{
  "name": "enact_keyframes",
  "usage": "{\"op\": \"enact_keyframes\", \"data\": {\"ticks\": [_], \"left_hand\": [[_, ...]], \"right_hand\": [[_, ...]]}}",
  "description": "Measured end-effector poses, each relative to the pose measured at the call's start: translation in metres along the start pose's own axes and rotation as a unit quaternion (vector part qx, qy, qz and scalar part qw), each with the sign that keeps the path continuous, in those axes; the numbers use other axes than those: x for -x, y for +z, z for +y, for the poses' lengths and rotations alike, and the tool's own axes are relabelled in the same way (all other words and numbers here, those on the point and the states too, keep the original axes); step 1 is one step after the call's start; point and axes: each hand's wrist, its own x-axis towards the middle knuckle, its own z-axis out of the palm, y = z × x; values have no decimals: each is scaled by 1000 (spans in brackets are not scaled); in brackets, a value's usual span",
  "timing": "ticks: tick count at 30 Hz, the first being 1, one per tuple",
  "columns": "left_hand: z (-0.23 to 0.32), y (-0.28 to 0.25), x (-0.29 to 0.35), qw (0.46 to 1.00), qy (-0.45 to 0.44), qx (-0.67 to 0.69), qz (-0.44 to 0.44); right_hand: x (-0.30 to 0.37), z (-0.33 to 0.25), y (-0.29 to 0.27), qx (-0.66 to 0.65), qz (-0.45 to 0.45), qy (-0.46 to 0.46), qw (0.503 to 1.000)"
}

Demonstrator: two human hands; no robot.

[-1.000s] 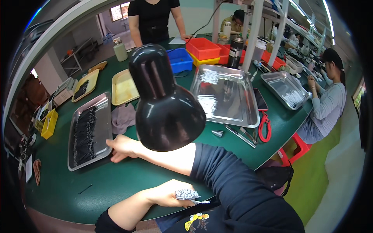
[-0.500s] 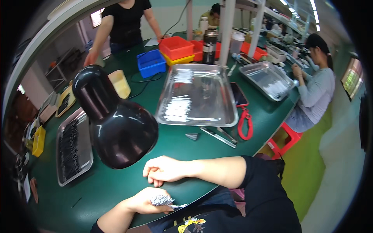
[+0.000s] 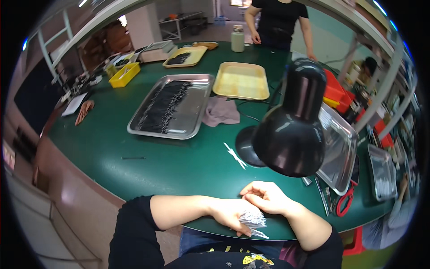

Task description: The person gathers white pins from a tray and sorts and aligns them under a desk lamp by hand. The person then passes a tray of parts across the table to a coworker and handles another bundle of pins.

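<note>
My left hand (image 3: 228,215) is wrapped round a bundle of thin white sticks (image 3: 254,218) at the table's near edge. Their ends fan out toward the right, and a few stick out lower than the others. Just beyond and to the right is my right hand (image 3: 267,198), its fingers curled in and nothing visible in them. A few loose white sticks (image 3: 234,155) lie on the green table beside the base of the black desk lamp (image 3: 289,139). One dark thin stick (image 3: 133,158) lies alone at the left.
A metal tray (image 3: 197,127) holds rows of black sticks. Behind it are a yellow tray (image 3: 242,95), a grey cloth (image 3: 221,112) and a yellow bin (image 3: 124,76). The lamp partly hides another metal tray (image 3: 342,175). Tweezers (image 3: 321,196) and a red strap (image 3: 344,202) lie right. A person (image 3: 277,27) stands opposite.
My view has swung to the left, so the lamp and trays appear farther right. The bundle remains in my left hand, and my right hand stays close by, curled.
</note>
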Motion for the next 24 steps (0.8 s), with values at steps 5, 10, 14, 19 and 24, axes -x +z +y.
{"op": "enact_keyframes", "data": {"ticks": [5,10,14,19,24], "left_hand": [[-10,1,1,999,42,11,-9],[-12,1,4,998,58,-16,-7],[-14,0,2,997,75,3,-16],[-13,-1,1,996,74,35,-39],[-17,-4,1,993,91,35,-70]], "right_hand": [[-26,-9,3,-69,2,82,994],[-94,-31,15,-43,-10,97,994],[-159,-35,15,-135,34,133,981],[-208,-41,20,-161,22,160,974],[-227,-30,18,-255,47,179,949]]}}
